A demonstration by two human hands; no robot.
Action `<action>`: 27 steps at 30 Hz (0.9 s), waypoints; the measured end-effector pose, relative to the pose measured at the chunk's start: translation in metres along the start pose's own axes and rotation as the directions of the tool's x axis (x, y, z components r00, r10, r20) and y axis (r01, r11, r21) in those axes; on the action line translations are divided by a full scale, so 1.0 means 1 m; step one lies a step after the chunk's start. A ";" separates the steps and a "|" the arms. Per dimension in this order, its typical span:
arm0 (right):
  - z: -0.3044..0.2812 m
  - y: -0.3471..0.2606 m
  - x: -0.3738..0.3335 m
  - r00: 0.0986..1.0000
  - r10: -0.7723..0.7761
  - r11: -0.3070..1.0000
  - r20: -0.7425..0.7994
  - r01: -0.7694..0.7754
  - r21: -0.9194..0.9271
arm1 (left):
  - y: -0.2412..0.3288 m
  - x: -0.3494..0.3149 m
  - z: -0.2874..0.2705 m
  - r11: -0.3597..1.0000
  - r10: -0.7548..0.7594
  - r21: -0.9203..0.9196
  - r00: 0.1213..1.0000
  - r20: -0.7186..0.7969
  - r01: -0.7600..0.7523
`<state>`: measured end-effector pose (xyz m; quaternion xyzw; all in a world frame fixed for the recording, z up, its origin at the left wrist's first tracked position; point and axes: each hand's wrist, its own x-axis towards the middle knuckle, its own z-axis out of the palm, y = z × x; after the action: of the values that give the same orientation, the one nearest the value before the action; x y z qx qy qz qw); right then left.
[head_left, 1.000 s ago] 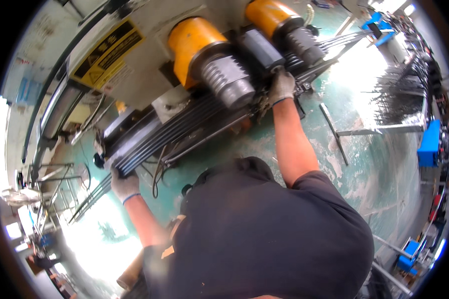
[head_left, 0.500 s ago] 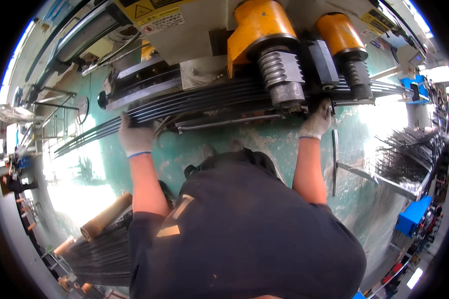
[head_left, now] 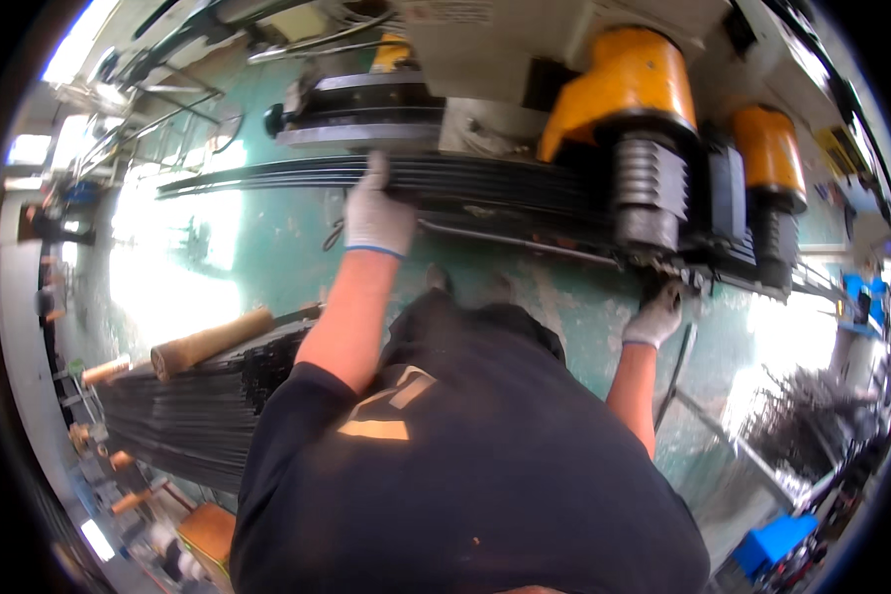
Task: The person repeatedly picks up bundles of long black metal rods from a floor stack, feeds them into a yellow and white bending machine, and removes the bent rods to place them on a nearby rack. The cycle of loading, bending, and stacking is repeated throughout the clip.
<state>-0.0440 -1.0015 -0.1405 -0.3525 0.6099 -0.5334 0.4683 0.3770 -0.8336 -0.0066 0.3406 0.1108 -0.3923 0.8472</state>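
Note:
Both my hands wear whitish gloves with blue cuffs. My left hand (head_left: 378, 216) is at the near side of a bundle of long black bars (head_left: 475, 176), its thumb up across them and its fingers closed about their near edge, partly hidden. Lower and farther right, my right hand (head_left: 655, 315) reaches to small metal fittings (head_left: 685, 275) at the machine's near edge. Its fingertips are dark and blurred, and whether they grip anything is unclear. Above it stands an orange press head (head_left: 642, 84) with a ribbed metal column (head_left: 649, 183).
A second orange head (head_left: 765, 148) stands farther right. Behind me on the left, a brown cardboard roll (head_left: 213, 342) lies by a large stack of black bars (head_left: 183, 421). At right are a metal rack of thin dark pieces (head_left: 802, 421) and a blue box (head_left: 774, 544).
The view has turned, so the machine and bars appear farther right. My left hand is nearer the machine along the bars; my right hand has come down and back from beneath the heads.

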 end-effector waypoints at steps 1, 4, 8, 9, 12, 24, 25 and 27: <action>0.007 -0.008 -0.009 0.998 0.056 0.996 -0.014 -0.055 0.068 | -0.004 0.003 -0.007 0.998 0.005 0.056 1.000 0.023 -0.006; -0.008 0.020 -0.006 1.000 0.005 1.000 0.028 -0.005 -0.011 | 0.001 0.011 -0.019 0.988 -0.153 0.009 0.980 0.124 0.153; -0.014 0.052 -0.014 0.993 0.119 0.988 0.009 -0.117 -0.106 | 0.041 0.002 -0.040 0.963 -0.231 -0.072 0.931 0.283 0.260; -0.014 0.058 -0.022 0.994 0.111 0.979 -0.008 -0.111 -0.170 | 0.058 0.004 -0.043 0.973 -0.183 -0.088 0.941 0.284 0.216; 0.006 0.052 -0.070 0.989 0.137 0.953 -0.059 -0.148 -0.263 | 0.123 0.016 -0.065 0.982 -0.001 -0.184 0.976 0.217 0.042; 0.015 0.149 -0.205 0.861 0.453 0.780 -0.230 -0.508 -0.365 | 0.506 0.159 -0.279 0.860 0.492 0.013 0.823 -0.285 -0.509; 0.020 0.144 -0.224 0.848 0.445 0.750 -0.287 -0.528 -0.398 | 0.525 0.166 -0.286 0.837 0.527 0.049 0.778 -0.342 -0.545; 0.014 0.142 -0.242 0.901 0.383 0.763 -0.202 -0.432 -0.481 | 0.546 0.160 -0.280 0.837 0.545 0.162 0.777 -0.315 -0.522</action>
<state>0.0551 -0.7551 -0.2324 -0.2984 0.8124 -0.2517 0.4331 0.9099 -0.4905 -0.0203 0.4494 0.1452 -0.0729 0.8784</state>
